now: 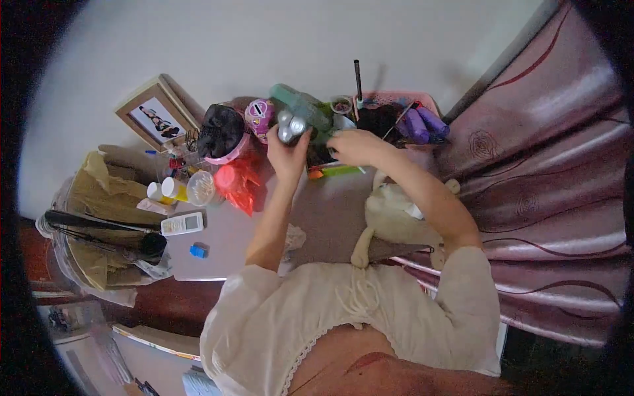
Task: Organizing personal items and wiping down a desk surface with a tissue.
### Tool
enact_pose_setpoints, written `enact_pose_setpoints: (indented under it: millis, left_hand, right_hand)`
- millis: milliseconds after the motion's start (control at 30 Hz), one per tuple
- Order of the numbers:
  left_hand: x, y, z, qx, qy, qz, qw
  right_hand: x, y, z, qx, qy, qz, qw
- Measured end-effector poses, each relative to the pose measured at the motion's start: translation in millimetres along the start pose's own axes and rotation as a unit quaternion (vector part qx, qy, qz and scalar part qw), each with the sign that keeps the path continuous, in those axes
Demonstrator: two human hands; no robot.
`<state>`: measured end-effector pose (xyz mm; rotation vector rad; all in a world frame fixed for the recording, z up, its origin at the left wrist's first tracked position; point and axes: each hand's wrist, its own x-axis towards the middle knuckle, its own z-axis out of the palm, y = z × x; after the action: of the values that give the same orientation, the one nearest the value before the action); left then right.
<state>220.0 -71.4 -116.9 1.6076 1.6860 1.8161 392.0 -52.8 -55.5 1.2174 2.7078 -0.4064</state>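
My left hand (288, 157) is closed around a silver object (291, 126) with several rounded, shiny lobes, held above the back of the table. Just behind it is a green, partly see-through item (304, 109), whose exact kind I cannot tell. To the right, my right hand (359, 147) reaches in at a dark-sided container (319, 157), fingers bent down. Its fingertips are partly hidden, so whether they grip anything is unclear. A small clear cup (342, 105) stands just beyond that hand. A bright green strip-like item (339, 172) lies in front of the container.
A pink basket (428, 99) holds purple rollers (417, 126). Left are a pink-purple ball (258, 118), red plastic bag (237, 180), cotton swab tub (201, 188), remote control (182, 224) and picture frame (157, 116). A plush toy (396, 218) lies under my right forearm; a lined bin (99, 247) stands left.
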Motion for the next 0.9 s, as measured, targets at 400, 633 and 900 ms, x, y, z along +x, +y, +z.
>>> enact_pose_setpoints:
  millis: [400, 633, 900]
  left_hand:
    - [-50.2, -14.9, -83.6, -0.146, 0.089, -0.089, 0.981]
    - [-31.6, -25.0, -69.6, -0.099, 0.085, -0.035, 0.991]
    - [-27.7, -21.0, -64.1, -0.101, 0.058, -0.021, 0.993]
  right_hand:
    - [123.1, -2.2, 11.0, 0.023, 0.247, 0.172, 0.953]
    - [119.4, 28.6, 18.1, 0.174, 0.313, 0.140, 0.923]
    - [112.3, 40.3, 16.4, 0.193, 0.328, 0.148, 0.913]
